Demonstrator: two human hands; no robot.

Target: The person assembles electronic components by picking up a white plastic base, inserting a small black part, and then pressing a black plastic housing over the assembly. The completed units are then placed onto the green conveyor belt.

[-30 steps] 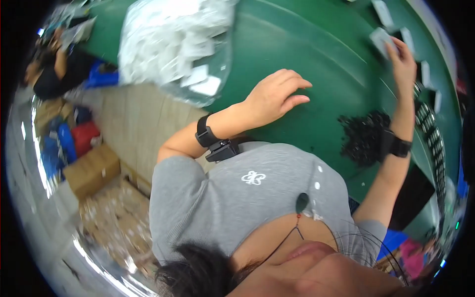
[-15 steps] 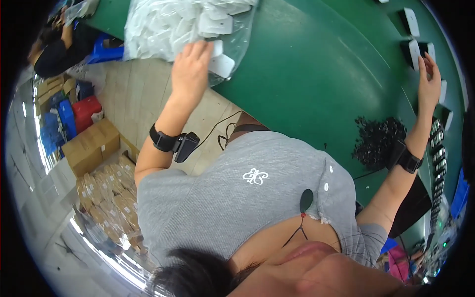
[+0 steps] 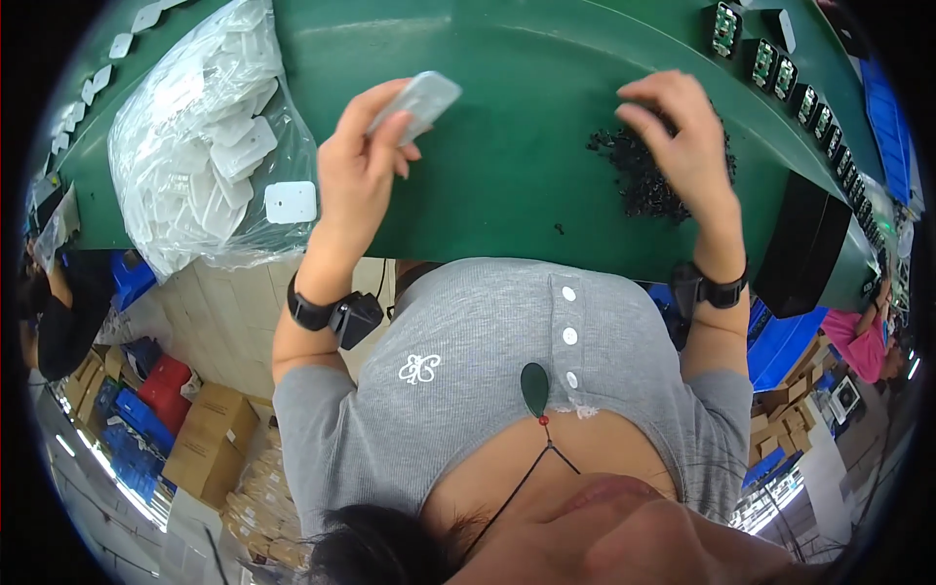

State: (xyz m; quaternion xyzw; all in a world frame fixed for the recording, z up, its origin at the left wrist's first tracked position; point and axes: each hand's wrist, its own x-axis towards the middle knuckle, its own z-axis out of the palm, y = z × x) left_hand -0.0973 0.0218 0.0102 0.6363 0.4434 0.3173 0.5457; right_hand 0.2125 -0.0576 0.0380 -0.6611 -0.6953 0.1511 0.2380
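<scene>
My left hand (image 3: 359, 161) holds a small white plastic plate (image 3: 417, 100) above the green table (image 3: 507, 58). My right hand (image 3: 682, 136) rests with fingers bent on a pile of small black parts (image 3: 639, 175) at the table's near edge. Whether it has pinched any of them is hidden. A clear plastic bag (image 3: 200, 136) full of the same white plates lies to the left, with one loose white plate (image 3: 290, 202) at its near edge. Both wrists wear black bands.
A row of small dark devices (image 3: 780, 78) lines the table at far right, next to a black box (image 3: 804, 244). More white plates (image 3: 107, 58) lie at far left. Cardboard boxes (image 3: 210, 439) and blue crates stand on the floor. Other people sit at the left and right edges.
My left hand left the bag with a white plate and came to the middle. My right hand dropped from the row of devices onto the black parts.
</scene>
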